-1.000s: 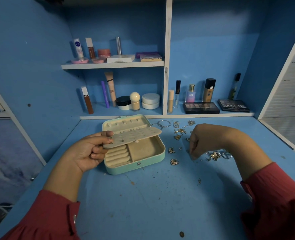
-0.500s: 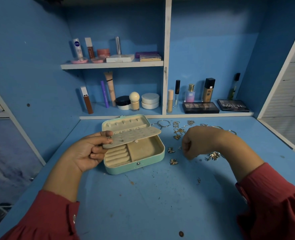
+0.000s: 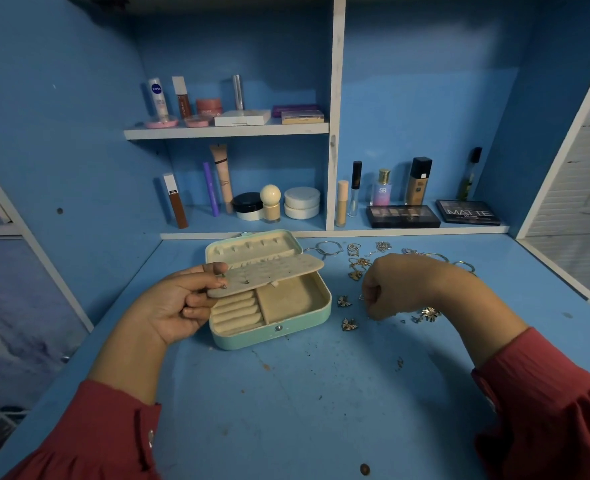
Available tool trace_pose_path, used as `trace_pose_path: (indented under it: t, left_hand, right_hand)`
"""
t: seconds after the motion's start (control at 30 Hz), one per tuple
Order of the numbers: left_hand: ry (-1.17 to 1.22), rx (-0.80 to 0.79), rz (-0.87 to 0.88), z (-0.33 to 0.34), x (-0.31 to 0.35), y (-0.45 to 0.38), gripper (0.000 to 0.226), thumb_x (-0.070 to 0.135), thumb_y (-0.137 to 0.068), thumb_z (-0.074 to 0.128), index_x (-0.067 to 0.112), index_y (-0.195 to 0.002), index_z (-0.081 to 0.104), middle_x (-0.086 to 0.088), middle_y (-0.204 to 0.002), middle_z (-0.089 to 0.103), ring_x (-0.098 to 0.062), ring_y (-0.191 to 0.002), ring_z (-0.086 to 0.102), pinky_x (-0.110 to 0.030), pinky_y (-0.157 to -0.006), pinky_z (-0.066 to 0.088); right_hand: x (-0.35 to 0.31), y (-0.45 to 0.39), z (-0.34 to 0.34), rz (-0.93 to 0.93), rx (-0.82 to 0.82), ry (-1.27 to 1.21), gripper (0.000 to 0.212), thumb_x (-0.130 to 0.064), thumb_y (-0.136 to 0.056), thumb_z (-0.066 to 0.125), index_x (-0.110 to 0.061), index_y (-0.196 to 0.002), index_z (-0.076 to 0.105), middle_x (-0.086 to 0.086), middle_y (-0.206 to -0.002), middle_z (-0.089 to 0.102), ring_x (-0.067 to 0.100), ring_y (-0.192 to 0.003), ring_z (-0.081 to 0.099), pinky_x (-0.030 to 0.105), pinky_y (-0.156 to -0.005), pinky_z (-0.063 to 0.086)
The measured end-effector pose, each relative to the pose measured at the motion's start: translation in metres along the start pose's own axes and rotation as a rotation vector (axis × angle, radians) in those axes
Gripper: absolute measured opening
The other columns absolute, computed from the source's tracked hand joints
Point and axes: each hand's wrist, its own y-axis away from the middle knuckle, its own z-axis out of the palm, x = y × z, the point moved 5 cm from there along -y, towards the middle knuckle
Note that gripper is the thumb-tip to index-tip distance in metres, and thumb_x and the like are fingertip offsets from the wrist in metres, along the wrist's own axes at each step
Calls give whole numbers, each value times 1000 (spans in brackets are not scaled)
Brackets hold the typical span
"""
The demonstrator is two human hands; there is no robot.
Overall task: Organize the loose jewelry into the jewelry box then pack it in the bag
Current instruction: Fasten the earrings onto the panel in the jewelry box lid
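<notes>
Blue desk [image 3: 286,410], shelves of cosmetics behind. Mint jewelry box [image 3: 288,327] lies open mid-desk, long axis left-right. Left hand [image 3: 169,306] pinches the left end of the beige earring panel [image 3: 269,273], holding it raised over the tray. Loose jewelry [image 3: 356,268] is scattered just right of the box. Right hand [image 3: 390,285], the nearer one, hovers over that scatter, fingers curled; whether they pinch a piece, cannot tell. The panel lies to its left.

Left hand [image 3: 179,303] pinching flap; right hand [image 3: 390,289] curled, perhaps pinching something.
</notes>
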Motion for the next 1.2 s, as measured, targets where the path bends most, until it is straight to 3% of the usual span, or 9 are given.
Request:
trace_pose_path:
  t: [0.13,0.33,0.43,0.57,0.9,0.97,1.03,1.1,1.2]
  left_hand:
    - [7,15,10,0,0,0,20,-4,-69,53,11,-81,58,4,-50,44,-1,-25,26,-10,-26,17]
    - [-9,7,12,-1,0,0,21,-5,-71,53,12,-82,57,6,-47,44,0,-25,26,-10,-26,18]
    - [-12,6,14,0,0,-1,20,-5,-71,52,12,-82,57,6,-46,42,-1,-25,26,-9,-26,17]
    - [-6,-3,12,-1,-1,-3,21,-3,-69,53,12,-82,58,4,-52,42,0,-25,26,-9,-25,18]
    - [4,-9,18,-3,-1,-4,20,-3,-69,54,12,-81,58,3,-56,45,-1,-25,26,-9,-26,18]
    - [15,-38,16,-3,0,-5,23,-3,-64,63,12,-81,59,3,-53,45,-1,-25,27,-9,-26,17]
    - [48,-93,12,-1,0,-6,48,0,-37,87,11,-77,63,3,-53,47,0,-26,28,-8,-26,19]
    - [74,-132,13,-1,0,-5,68,5,-12,94,11,-73,66,2,-54,48,0,-26,28,-8,-26,20]
    - [60,-110,10,-1,0,-5,52,0,-30,88,11,-76,64,3,-53,47,0,-25,28,-8,-26,19]
  right_hand:
    - [2,-2,-2,-54,101,-68,4,-28,-76,62,-29,-79,63,-11,-78,64,11,-74,59,31,-70,53]
    - [11,11,1,-127,306,-185,8,-27,-77,62,-28,-73,55,-12,-71,57,5,-66,53,27,-62,47]
    - [23,17,5,-99,319,-321,14,-20,-78,65,-29,-72,56,-10,-68,56,5,-59,52,22,-54,46]
    - [31,19,10,-88,346,-390,13,-20,-75,66,-31,-72,59,-5,-73,63,17,-68,59,39,-65,52]
    - [30,17,12,-96,441,-474,14,-17,-77,64,-30,-74,61,-7,-76,63,12,-71,59,38,-68,53]
    - [29,17,12,-103,448,-477,14,-16,-77,65,-30,-74,61,-7,-76,63,11,-70,58,38,-68,53]
    - [29,17,12,-103,454,-479,15,-15,-77,65,-29,-74,60,-8,-75,63,10,-69,57,36,-68,52]
    - [28,17,11,-93,458,-479,16,-16,-77,64,-30,-73,59,-9,-74,62,8,-68,57,35,-67,52]
    - [26,17,11,-93,462,-485,17,-17,-75,63,-32,-72,58,-8,-74,63,9,-68,58,36,-67,52]
